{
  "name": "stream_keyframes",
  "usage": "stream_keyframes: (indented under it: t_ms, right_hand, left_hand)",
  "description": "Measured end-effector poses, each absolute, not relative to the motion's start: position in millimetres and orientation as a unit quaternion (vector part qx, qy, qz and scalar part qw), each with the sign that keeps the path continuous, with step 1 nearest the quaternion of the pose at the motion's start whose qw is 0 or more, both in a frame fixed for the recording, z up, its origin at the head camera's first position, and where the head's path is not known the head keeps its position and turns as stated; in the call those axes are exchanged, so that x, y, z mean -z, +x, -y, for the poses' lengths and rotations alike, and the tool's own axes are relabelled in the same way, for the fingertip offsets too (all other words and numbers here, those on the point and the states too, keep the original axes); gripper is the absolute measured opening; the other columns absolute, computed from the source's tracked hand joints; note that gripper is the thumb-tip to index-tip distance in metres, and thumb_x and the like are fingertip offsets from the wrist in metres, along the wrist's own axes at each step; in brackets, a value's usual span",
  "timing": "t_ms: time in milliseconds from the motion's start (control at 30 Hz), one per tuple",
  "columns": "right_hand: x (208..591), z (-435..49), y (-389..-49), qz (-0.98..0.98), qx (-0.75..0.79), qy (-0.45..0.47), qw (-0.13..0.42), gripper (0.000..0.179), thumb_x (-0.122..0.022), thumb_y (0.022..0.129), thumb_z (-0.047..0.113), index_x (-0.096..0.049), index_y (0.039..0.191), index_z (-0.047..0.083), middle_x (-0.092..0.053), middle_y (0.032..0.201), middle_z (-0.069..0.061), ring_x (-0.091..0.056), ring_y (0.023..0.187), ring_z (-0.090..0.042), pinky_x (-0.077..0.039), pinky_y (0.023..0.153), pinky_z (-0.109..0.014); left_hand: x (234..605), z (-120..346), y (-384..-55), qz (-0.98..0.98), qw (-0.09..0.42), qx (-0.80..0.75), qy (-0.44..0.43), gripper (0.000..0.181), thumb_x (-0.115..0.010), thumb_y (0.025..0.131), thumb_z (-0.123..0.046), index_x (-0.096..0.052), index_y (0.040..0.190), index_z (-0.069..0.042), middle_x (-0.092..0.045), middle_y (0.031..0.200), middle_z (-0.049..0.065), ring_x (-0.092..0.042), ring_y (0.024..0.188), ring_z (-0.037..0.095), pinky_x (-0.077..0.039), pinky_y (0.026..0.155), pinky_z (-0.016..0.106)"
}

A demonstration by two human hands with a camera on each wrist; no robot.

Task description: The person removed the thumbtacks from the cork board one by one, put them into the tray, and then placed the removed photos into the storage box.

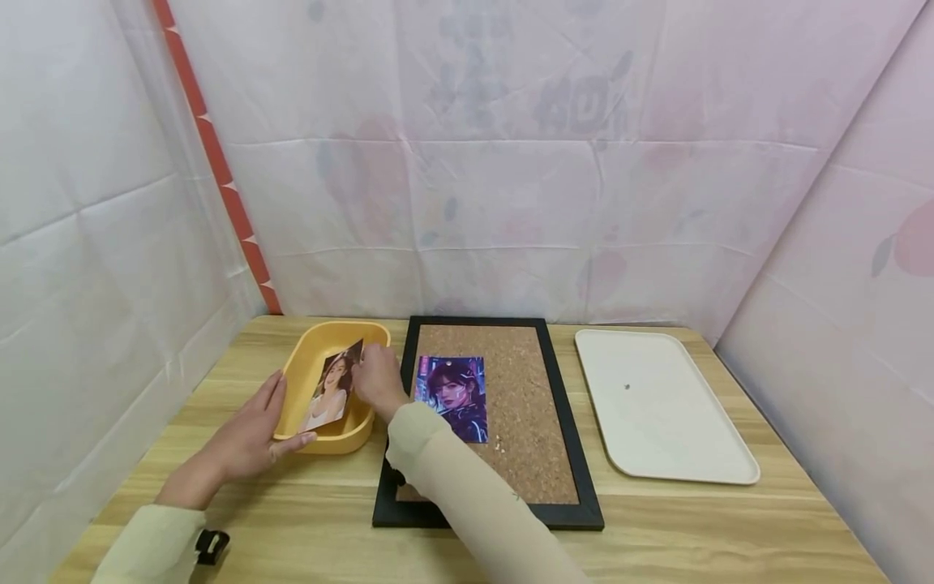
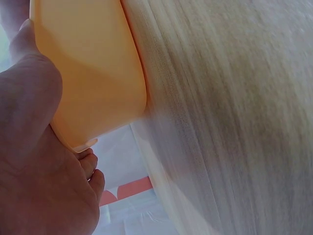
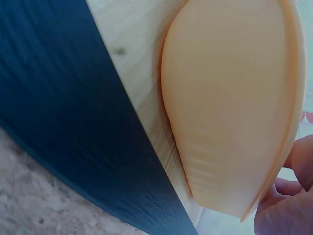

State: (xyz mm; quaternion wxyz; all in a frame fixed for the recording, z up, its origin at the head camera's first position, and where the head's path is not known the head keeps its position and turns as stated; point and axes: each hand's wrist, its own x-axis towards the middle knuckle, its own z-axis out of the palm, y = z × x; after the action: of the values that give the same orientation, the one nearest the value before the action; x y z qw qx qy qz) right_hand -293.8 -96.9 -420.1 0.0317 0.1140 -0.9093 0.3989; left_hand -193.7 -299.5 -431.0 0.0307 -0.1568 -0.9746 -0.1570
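My left hand (image 1: 246, 432) grips the near left corner of a yellow plastic bin (image 1: 295, 381), thumb on the front rim and fingers along the left side. In the left wrist view, the fingers of that hand curl past the rim of the bin (image 2: 93, 68). A photo card (image 1: 332, 393) of a person in a white top lies tilted in the bin, its lower end over the front rim. At its right edge my right hand (image 1: 379, 377) reaches in over the bin's right side and pinches the card; the fingertips are partly hidden.
Right of the bin lies a black-framed cork board (image 1: 521, 405) carrying a purple picture card (image 1: 456, 397) with a small pin at its top. Farther right is a white tray (image 1: 664, 414) with a tiny dark item (image 1: 627, 387) on it. Fabric walls surround the wooden table.
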Motion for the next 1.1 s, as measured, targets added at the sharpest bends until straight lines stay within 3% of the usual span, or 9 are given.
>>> stream_keyframes:
  t_ms: [467,700,800,933,1100]
  right_hand:
    - [412,85,-297,0.909,-0.382,0.158,-0.049,0.046,-0.067,0.095,0.008,-0.041,0.057,0.012,-0.035,0.051,0.003,-0.038,0.044,-0.011,-0.031,0.041,-0.022]
    - [409,83,-296,0.899,-0.408,0.145,-0.069,0.038,-0.067,0.095,0.008,-0.05,0.061,0.009,-0.045,0.051,0.002,-0.044,0.043,-0.011,-0.036,0.039,-0.021]
    - [410,82,-296,0.896,-0.412,0.151,-0.071,0.027,-0.068,0.095,0.008,-0.06,0.069,0.005,-0.049,0.053,0.001,-0.045,0.044,-0.01,-0.036,0.04,-0.021]
    - [410,80,-296,0.89,-0.417,0.172,-0.069,0.009,-0.068,0.094,0.006,-0.071,0.091,-0.001,-0.053,0.062,0.001,-0.047,0.052,-0.009,-0.038,0.046,-0.02]
    - [409,79,-294,0.88,-0.418,0.217,-0.06,0.019,-0.069,0.092,0.005,-0.073,0.108,-0.004,-0.065,0.083,-0.002,-0.054,0.071,-0.008,-0.047,0.062,-0.018]
  left_hand:
    - [432,297,-194,0.977,0.019,0.149,-0.148,0.116,-0.069,0.092,-0.058,-0.013,0.152,0.023,-0.013,0.16,0.042,-0.025,0.143,0.06,-0.03,0.113,0.067]
    - [432,296,-193,0.978,0.025,0.146,-0.15,0.115,-0.07,0.091,-0.057,-0.015,0.151,0.024,-0.015,0.159,0.042,-0.027,0.142,0.059,-0.032,0.112,0.067]
    - [432,296,-193,0.978,0.022,0.144,-0.147,0.115,-0.07,0.091,-0.058,-0.015,0.151,0.023,-0.015,0.16,0.041,-0.027,0.143,0.059,-0.032,0.113,0.066]
    - [433,296,-193,0.979,0.019,0.145,-0.144,0.115,-0.07,0.091,-0.059,-0.015,0.151,0.023,-0.015,0.16,0.041,-0.027,0.143,0.059,-0.032,0.112,0.066]
    - [432,298,-193,0.979,0.02,0.145,-0.144,0.115,-0.069,0.092,-0.058,-0.014,0.151,0.024,-0.014,0.16,0.041,-0.027,0.143,0.059,-0.032,0.113,0.067]
